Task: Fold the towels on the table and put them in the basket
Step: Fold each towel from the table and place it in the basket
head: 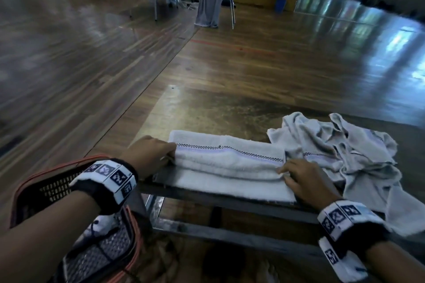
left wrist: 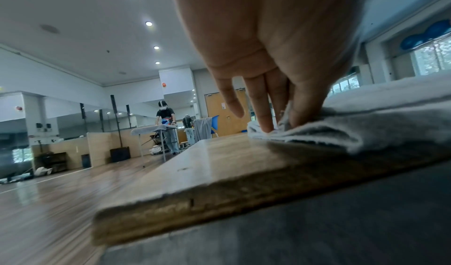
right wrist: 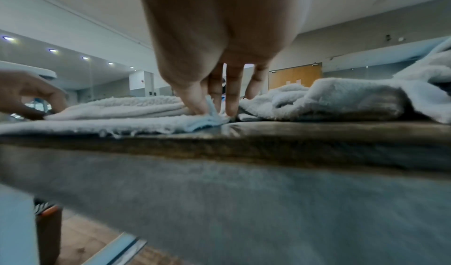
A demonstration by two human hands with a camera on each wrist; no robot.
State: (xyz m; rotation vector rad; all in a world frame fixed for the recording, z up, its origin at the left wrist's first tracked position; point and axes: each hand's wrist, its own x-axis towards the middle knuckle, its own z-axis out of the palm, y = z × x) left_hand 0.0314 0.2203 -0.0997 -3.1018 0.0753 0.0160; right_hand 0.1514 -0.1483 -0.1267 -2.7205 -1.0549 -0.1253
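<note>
While the folded towel (head: 227,163) lies along the near edge of the desk (head: 207,108) in the lower middle of the head view, the left hand (head: 149,156) pinches its left end, thumb and fingers closed on the layered cloth. At the other end, the right hand (head: 305,181) has its grip pressed on the right corner, thumb and forefinger nipping a small flap of the towel. To the right of it, the crumpled towels (head: 340,151) sit heaped toward the desk's right side, one edge drooping over the front. In the lower left of the frame, the basket (head: 57,186), dark mesh with an orange rim, stands beside the desk with some white cloth (head: 101,225) inside.
</note>
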